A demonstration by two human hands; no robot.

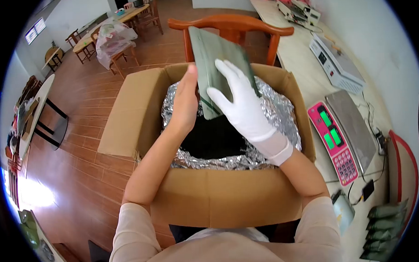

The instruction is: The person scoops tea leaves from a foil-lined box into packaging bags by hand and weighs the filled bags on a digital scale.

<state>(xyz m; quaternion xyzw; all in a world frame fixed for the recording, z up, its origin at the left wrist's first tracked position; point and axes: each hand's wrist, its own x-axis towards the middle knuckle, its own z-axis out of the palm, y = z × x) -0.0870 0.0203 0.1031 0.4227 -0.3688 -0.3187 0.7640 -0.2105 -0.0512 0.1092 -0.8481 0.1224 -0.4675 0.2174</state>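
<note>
A flat, dull green pouch [207, 62] stands tilted above the open cardboard box [225, 195]. My bare left hand [185, 102] is seen edge-on at the pouch's left edge, and some of its fingers are hidden. My right hand [240, 100], in a white glove, rests on the pouch's front face with its thumb apart from the fingers. The pouch is held up between the two hands. Crumpled silver foil [280, 110] lines the box around a dark inside [212, 138], whose contents I cannot make out.
Behind the box is a wooden chair [231, 21]. Along the right runs a counter [292, 54] with a pink-framed scale [332, 143], a white device [336, 64] and several green packets [381, 231]. Cables hang near the scale. A plastic-covered chair [114, 39] stands at the back left.
</note>
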